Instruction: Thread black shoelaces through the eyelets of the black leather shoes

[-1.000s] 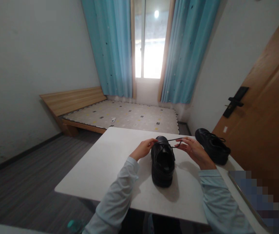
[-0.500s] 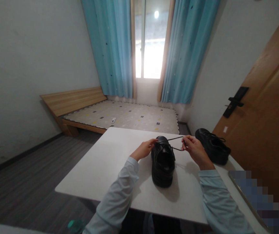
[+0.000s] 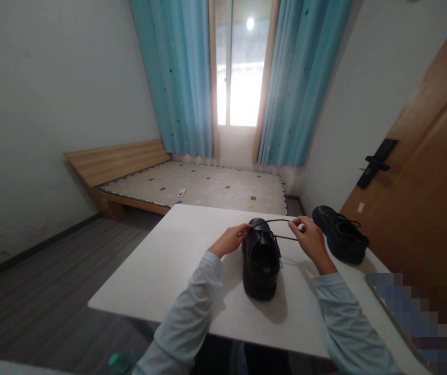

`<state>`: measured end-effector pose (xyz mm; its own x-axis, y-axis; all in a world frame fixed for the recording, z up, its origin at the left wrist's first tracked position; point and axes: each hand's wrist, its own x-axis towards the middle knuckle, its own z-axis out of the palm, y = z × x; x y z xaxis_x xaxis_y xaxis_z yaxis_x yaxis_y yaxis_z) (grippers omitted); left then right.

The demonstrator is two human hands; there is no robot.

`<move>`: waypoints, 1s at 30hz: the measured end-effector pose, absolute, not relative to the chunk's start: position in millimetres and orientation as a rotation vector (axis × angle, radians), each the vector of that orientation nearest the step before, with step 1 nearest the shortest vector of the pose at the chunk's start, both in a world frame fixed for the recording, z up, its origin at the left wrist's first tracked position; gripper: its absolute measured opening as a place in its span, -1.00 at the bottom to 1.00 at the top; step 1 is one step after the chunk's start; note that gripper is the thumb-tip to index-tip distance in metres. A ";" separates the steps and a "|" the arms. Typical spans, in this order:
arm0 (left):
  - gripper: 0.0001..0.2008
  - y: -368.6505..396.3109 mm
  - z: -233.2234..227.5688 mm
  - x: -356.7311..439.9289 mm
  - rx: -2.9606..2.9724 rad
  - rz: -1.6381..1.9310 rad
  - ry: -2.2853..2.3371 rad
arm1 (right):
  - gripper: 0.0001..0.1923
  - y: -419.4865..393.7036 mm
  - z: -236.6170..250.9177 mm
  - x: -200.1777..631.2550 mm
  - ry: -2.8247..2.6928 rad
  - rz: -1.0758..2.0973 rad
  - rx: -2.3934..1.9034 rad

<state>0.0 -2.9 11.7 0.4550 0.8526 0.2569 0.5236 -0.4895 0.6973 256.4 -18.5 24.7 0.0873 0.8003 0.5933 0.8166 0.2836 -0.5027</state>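
Wooden door (image 3: 434, 172) along the right wall, black handle on it. Blue curtains (image 3: 184, 78) flanking a bright window (image 3: 237, 67) at the far end. Low wooden bed (image 3: 192, 185) with a patterned mattress under the window. White tabletop (image 3: 161, 271) in front, bearing two black shoes. Nearer black shoe (image 3: 261, 258) at the middle of the tabletop, heel toward the camera, toe pointing to the window. Second black shoe (image 3: 340, 234) near the right edge, well apart from the first. Left hand (image 3: 229, 239) against the near shoe's left side by the toe, fingers touching the lacing. Right hand (image 3: 312, 237) just right of the shoe, grip pinched together on the black shoelace (image 3: 281, 229), two strands drawn taut from the eyelets.
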 end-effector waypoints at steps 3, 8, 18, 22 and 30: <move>-0.68 -3.3 11.8 0.1 2.173 0.818 1.127 | -0.71 -20.7 26.4 257.2 -1.654 -0.101 -1.545; -0.68 -2.4 10.5 0.1 2.158 0.822 1.118 | -0.74 -24.5 29.5 254.3 -1.639 -0.257 -1.592; -0.69 -2.4 10.0 -0.6 2.168 0.842 1.097 | -0.75 -29.2 32.9 253.7 -1.672 -0.444 -1.635; -0.70 -0.4 7.8 -0.8 2.182 0.834 1.074 | -0.74 -27.6 31.2 255.0 -1.687 -0.396 -1.625; -0.74 2.6 3.0 -0.7 2.140 0.893 1.084 | -0.79 -14.7 12.2 256.9 -2.046 -0.122 -1.512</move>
